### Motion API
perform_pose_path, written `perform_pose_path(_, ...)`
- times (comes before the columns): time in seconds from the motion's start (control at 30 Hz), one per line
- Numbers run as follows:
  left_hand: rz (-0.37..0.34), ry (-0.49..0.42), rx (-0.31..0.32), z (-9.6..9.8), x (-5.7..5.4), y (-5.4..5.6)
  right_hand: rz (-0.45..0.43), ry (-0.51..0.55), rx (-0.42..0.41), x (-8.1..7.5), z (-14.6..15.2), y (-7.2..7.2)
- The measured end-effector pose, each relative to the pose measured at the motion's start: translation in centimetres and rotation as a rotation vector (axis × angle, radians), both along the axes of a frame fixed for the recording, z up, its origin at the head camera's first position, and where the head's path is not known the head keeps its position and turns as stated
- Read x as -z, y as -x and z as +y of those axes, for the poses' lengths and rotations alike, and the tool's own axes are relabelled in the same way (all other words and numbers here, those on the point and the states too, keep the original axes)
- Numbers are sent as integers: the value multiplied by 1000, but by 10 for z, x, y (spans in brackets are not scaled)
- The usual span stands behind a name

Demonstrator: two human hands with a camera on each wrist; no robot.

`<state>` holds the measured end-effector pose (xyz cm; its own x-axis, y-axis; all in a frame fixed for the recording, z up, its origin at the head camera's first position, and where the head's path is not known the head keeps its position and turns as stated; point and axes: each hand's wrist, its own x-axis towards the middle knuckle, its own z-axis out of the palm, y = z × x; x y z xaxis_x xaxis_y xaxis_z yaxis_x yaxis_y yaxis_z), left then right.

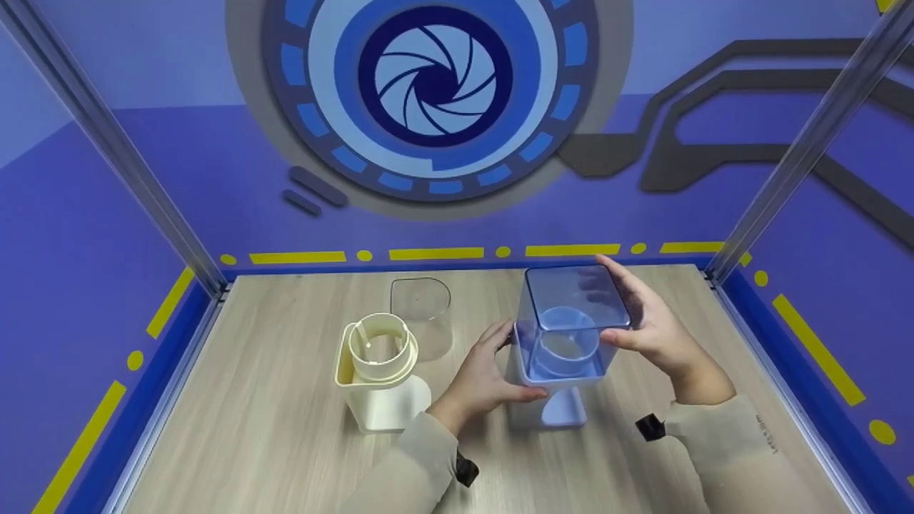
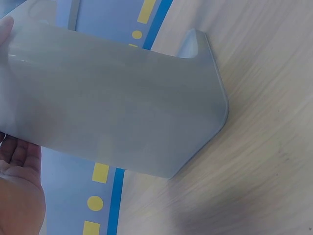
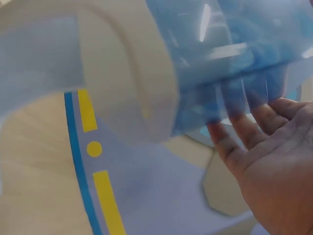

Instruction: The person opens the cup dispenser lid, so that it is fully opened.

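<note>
A pale blue-white container base [image 1: 525,410] stands tilted slightly over the table, with a scooped cutout low on its front. My left hand [image 1: 485,378] grips its upper left side, thumb in front and fingers around the back. A see-through blue cover [image 1: 578,296] sits over the base's top, and a round ring [image 1: 568,365] shows through it. My right hand [image 1: 653,325] holds the cover at its right side, thumb on the front face and fingers behind. In the right wrist view, the fingers [image 3: 249,129] lie against the blue cover's wall.
Left of the hands stands a cream container [image 1: 378,410] with a round ring in its uncovered top. A clear cover [image 1: 421,303] stands right behind it. The wood-patterned table [image 1: 271,428] is enclosed by blue panels and metal posts.
</note>
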<state>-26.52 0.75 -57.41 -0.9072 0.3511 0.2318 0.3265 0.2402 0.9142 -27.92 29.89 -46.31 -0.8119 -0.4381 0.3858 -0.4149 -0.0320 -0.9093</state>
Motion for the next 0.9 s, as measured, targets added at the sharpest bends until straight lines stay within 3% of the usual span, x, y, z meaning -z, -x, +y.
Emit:
perform_pose_path(0.4, -18, -2, 12, -1, -1, 0, 53, -85, 44, -11, 3, 6)
perform_pose_path(0.9, -32, -15, 9, 0, 1, -1, 51, -41, 46, -12, 0, 4)
